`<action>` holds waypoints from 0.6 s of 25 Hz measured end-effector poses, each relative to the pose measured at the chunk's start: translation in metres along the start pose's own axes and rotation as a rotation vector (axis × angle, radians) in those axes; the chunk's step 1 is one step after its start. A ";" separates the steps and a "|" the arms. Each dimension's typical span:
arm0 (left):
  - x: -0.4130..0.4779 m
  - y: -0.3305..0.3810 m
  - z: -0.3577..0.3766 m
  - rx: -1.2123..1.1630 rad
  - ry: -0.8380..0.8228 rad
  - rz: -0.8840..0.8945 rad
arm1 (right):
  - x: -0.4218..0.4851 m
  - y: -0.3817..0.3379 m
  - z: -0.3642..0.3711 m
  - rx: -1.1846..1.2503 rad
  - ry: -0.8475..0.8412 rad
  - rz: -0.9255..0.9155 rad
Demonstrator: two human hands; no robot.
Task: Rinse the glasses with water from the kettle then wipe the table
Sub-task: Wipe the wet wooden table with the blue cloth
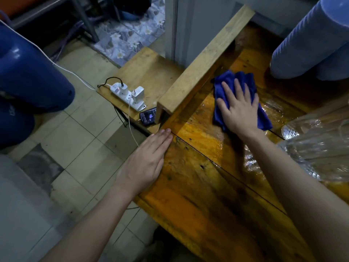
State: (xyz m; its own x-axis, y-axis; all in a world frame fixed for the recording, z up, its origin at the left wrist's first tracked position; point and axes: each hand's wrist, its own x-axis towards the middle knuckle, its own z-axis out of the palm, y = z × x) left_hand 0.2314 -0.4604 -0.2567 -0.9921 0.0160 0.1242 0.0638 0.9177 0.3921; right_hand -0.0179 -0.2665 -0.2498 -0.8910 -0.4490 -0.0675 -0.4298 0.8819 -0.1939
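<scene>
My right hand [238, 108] presses flat, fingers spread, on a blue cloth [228, 80] lying on the wet, glossy wooden table [198, 186]. Flat against the table's left edge lies my left hand [146, 161], fingers together and holding nothing. Clear patterned glasses [317, 148] lie at the right edge of the view, close to my right forearm. Water gleams on the wood around the cloth and the glasses. No kettle is visible.
A raised wooden plank [205, 57] runs diagonally along the table's far left side. Beyond it, a lower shelf carries a white power strip [127, 95] with chargers and a phone [148, 116]. Big blue containers stand on the left [28, 76] and at top right [311, 38].
</scene>
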 end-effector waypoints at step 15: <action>0.000 0.003 -0.007 0.031 -0.035 -0.014 | -0.238 -0.083 0.021 0.013 -0.056 -0.084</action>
State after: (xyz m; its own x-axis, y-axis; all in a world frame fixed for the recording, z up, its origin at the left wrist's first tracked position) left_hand 0.2324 -0.4604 -0.2495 -0.9961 0.0166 0.0866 0.0472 0.9298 0.3650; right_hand 0.2332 -0.2359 -0.2385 -0.8421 -0.5289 -0.1055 -0.5002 0.8391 -0.2137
